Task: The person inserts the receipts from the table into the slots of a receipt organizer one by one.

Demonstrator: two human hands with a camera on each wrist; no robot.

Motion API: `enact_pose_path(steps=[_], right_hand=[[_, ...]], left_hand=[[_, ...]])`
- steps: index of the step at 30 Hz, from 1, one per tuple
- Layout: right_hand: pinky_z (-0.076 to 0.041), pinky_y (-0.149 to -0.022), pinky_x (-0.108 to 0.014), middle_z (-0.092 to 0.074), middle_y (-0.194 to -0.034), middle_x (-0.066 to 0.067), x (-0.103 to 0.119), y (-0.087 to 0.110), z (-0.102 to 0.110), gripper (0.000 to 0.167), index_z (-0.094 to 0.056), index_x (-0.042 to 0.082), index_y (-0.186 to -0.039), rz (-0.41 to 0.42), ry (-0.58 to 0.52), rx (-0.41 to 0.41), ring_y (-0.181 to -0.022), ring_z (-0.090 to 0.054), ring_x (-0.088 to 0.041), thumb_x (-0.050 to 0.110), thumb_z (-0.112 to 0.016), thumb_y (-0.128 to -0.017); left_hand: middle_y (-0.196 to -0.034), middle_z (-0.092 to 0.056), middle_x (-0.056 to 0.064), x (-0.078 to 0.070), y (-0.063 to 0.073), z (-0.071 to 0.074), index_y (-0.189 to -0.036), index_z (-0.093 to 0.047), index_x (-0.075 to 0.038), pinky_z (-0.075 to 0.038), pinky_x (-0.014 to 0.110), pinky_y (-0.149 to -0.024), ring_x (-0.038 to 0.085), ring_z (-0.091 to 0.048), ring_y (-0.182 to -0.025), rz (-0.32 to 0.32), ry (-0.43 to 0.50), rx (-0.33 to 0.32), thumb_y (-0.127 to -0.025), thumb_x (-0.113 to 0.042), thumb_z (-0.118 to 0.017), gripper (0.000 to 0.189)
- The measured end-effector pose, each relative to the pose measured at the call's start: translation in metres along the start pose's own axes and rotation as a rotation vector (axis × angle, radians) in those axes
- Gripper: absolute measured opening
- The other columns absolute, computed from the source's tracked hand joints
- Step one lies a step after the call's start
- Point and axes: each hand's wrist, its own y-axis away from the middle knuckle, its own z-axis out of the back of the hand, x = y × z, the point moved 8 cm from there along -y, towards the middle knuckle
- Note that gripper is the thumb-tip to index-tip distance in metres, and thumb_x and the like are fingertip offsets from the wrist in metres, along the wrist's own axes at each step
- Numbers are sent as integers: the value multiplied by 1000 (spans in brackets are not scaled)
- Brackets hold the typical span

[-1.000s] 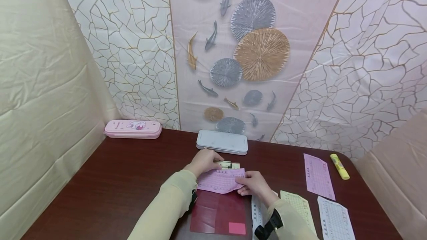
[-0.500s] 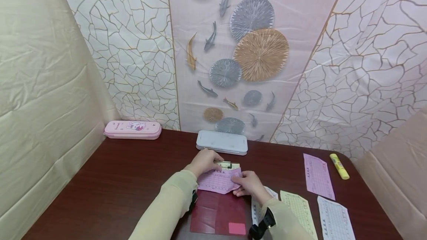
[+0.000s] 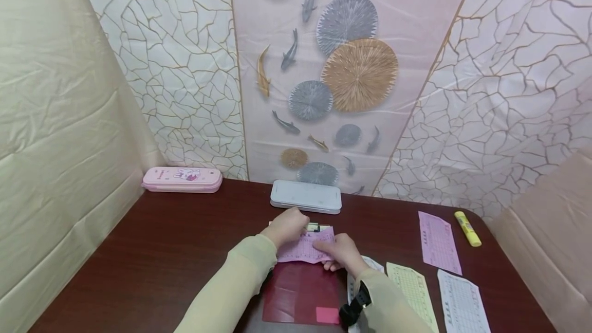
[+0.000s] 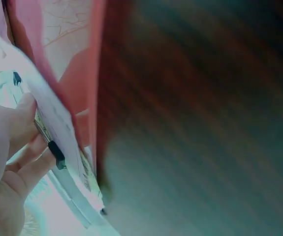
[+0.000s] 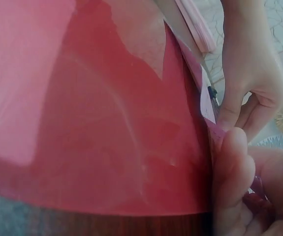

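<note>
We see 2 bare hands on a red clipboard (image 3: 300,292) flat on a dark brown table (image 3: 139,256). The purple slip (image 3: 298,252) lies across the clipboard's upper part, just below the metal clip (image 3: 314,227); we can't tell if its top edge is under the clip. Pale yellowish paper shows at the clip.

Left hand (image 3: 288,226): at the clip, fingers bent, thumb and fingers pinching around it in the left wrist view.

Right hand (image 3: 343,252): gripping the purple slip's right edge, thumb on top, other fingers curled below. Right wrist view has the 2 hands almost meeting there, clipboard surface glossy beside them.

We note a bright pink rectangle (image 3: 327,315) at the clipboard's lower right corner.

Right of the clipboard: 1 white slip (image 3: 375,263) partly under the right forearm, then a yellow slip (image 3: 413,287), another white slip (image 3: 464,299), and farther back another purple slip (image 3: 439,243) with a yellow tube (image 3: 467,228) just beside it.

Back edge: light grey case (image 3: 306,197) behind the clipboard, pink case (image 3: 182,179) with a cartoon print off to the left.
</note>
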Motion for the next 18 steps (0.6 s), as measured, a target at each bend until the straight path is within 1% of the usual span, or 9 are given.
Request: enact_pose_path(steps=[3, 7, 10, 12, 14, 18], right_hand=[[-47, -38, -20, -58, -48, -5, -1, -1, 0, 32, -61, 1, -76, -15, 12, -11, -36, -53, -8, 30, -72, -83], [-47, -38, -19, -57, -49, -4, -3, -2, 2, 32, -63, 3, -72, -41, 35, -28, -37, -52, -8, 31, -73, -83], [-45, -38, -18, -58, -49, -3, -4, -3, 1, 33, -64, 4, -69, -59, 45, -24, -37, -51, -7, 32, -73, -83], [-44, -37, -17, -58, -49, -2, -4, -4, 0, 33, -65, 5, -67, -69, 39, -15, -36, -50, -7, 33, -73, -83], [-44, -37, -17, -58, -49, -2, -3, -5, 0, 35, -65, 5, -65, -77, 40, -13, -36, -50, -7, 33, -73, -82], [-44, -36, -19, -57, -47, -2, 0, -5, 0, 37, -64, 4, -63, -74, 64, -28, -35, -50, -7, 34, -72, -82]], left_hand=[[-58, -53, -11, -2, 2, 2, -61, -54, -19, -48, 26, -68, 11, -53, -65, 5, -13, -4, -78, -4, -67, 26], [-64, -59, -9, -2, 3, 3, -66, -62, -18, -50, 27, -73, 14, -57, -71, 28, 16, 2, -77, -4, -68, 19], [-64, -59, -8, 0, 2, 3, -66, -62, -17, -50, 28, -74, 15, -58, -72, 47, 32, 0, -78, -5, -68, 19], [-63, -58, -7, 2, 2, 2, -64, -60, -17, -50, 29, -72, 16, -58, -72, 54, 33, -7, -79, -4, -67, 21], [-64, -60, -6, 3, 2, 2, -65, -62, -16, -50, 30, -73, 17, -59, -73, 59, 32, -14, -81, -4, -66, 20], [-71, -66, -3, 6, -1, -2, -73, -68, -15, -51, 32, -77, 18, -62, -78, 78, 44, -1, -86, -10, -64, 15]])
